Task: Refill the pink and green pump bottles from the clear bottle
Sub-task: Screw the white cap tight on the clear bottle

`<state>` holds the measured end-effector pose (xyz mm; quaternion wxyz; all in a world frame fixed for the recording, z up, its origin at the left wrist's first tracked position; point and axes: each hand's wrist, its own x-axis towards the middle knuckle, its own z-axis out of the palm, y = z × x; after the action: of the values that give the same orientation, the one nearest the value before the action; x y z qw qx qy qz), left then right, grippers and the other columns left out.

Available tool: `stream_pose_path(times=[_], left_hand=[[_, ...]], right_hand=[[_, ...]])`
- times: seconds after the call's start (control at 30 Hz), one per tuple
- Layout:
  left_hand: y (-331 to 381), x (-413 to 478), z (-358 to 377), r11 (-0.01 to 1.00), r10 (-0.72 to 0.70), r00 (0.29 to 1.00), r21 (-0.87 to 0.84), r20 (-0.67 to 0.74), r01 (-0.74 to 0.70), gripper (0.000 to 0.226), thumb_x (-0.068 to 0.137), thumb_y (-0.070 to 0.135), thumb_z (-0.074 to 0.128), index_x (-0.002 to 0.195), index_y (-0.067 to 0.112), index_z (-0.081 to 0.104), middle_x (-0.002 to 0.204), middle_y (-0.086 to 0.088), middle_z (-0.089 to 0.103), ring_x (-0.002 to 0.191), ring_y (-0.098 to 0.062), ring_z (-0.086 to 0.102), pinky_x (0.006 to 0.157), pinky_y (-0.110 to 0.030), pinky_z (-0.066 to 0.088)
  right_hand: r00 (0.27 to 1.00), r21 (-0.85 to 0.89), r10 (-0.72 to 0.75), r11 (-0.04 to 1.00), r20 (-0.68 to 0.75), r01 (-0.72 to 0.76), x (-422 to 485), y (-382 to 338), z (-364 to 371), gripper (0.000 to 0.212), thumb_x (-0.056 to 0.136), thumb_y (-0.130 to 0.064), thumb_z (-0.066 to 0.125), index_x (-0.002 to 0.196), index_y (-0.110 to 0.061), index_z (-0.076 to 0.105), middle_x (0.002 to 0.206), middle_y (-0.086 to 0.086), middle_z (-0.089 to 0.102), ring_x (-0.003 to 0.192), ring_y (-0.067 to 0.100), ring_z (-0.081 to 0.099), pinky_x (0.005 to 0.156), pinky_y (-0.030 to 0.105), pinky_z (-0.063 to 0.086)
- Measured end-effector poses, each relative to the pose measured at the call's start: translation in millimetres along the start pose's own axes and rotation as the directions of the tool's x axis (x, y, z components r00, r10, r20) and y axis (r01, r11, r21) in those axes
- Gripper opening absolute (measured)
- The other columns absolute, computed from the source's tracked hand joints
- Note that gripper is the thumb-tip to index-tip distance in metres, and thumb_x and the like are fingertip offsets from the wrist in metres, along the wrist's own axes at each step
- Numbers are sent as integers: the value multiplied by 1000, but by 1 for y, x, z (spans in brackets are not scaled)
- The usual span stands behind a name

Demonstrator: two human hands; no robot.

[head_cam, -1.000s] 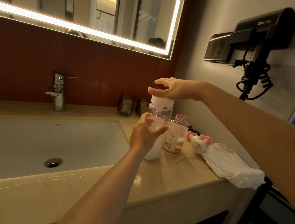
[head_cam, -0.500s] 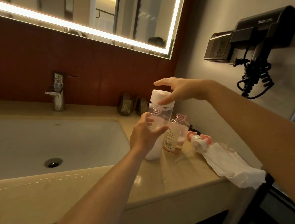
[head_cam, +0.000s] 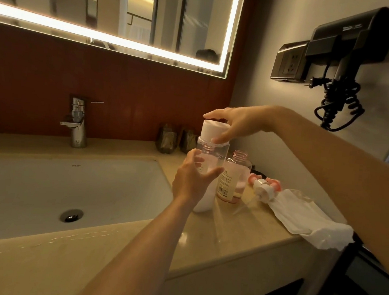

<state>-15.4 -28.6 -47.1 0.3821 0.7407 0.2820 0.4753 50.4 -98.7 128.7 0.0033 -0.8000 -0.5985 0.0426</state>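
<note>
Mid-frame, my left hand [head_cam: 192,182] holds the clear bottle [head_cam: 211,158] on the worktop [head_cam: 240,226] and my right hand [head_cam: 237,125] pinches its white cap [head_cam: 213,131], so I think I'm opening it, and next I must tip it into the open pink bottle [head_cam: 231,181] beside it.

Hotel-type bathrm: sink [head_cam: 33,180] w/ faucet [head_cam: 77,123], lit mirror [head_cam: 129,19], wall-mounted hairdryer [head_cam: 348,41].
</note>
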Motion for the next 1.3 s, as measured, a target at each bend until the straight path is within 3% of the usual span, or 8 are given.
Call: stream_pose_path(times=[0.1,0.4,0.5,0.6,0.87,1.1,1.2,1.3], left_hand=[[0,-1,0,1000,7,1000,-2,8,-7,75,71,51,71,131,18,41,122,0,58,108,-15,55,85,-32,50],[1,-2,0,1000,11,1000,-9,6,-10,75,70,50,72,131,18,42,122,1,58,108,-14,54,83,-30,47],[0,-1,0,1000,8,1000,-9,6,-8,74,70,51,72,130,20,41,122,2,58,108,-15,55,84,-31,48],[-1,-1,0,1000,5,1000,-7,0,-5,74,70,52,72,130,20,41,121,2,59,107,-15,55,85,-34,49],[2,-1,0,998,-3,1000,-56,28,5,74,70,48,73,131,19,41,122,0,58,108,-15,54,85,-29,46],[2,1,-2,994,-1,998,-113,68,8,75,71,42,75,132,16,41,122,-3,57,105,-13,52,83,-26,44],[3,5,-4,990,-12,995,-141,96,25,74,71,37,76,132,15,41,122,-4,56,102,-10,50,83,-23,41],[3,11,-4,987,-19,993,-157,117,38,68,72,34,76,129,14,43,122,-5,56,103,-12,49,85,-25,42]], right_hand=[[996,27,-62,998,-70,64,4,1,5,59,88,-31,60,140,-25,33,138,4,41,118,21,45,92,30,45],[925,-375,50,905,-377,-202,15,-7,17,84,71,-84,24,102,-14,58,89,1,59,83,18,57,63,27,41],[979,-245,162,951,-127,-189,12,-8,4,72,76,-72,44,120,-14,49,109,5,59,95,21,59,61,24,46],[999,-97,34,995,-40,-38,10,-2,-1,68,84,-44,61,141,-21,32,140,4,41,124,24,44,95,36,47],[941,-148,49,984,-334,-104,25,4,17,65,76,-66,56,110,-10,56,95,3,59,85,18,59,67,27,49],[891,-157,121,965,-437,-208,30,3,28,72,78,-74,43,112,-12,56,94,2,55,87,20,56,70,29,47],[865,83,140,990,-482,-115,22,11,36,72,80,-75,30,99,-11,56,89,1,57,79,17,58,68,28,48],[697,338,275,940,-662,-50,15,36,48,54,91,-62,27,70,-17,47,68,-2,51,60,10,48,54,23,35]])
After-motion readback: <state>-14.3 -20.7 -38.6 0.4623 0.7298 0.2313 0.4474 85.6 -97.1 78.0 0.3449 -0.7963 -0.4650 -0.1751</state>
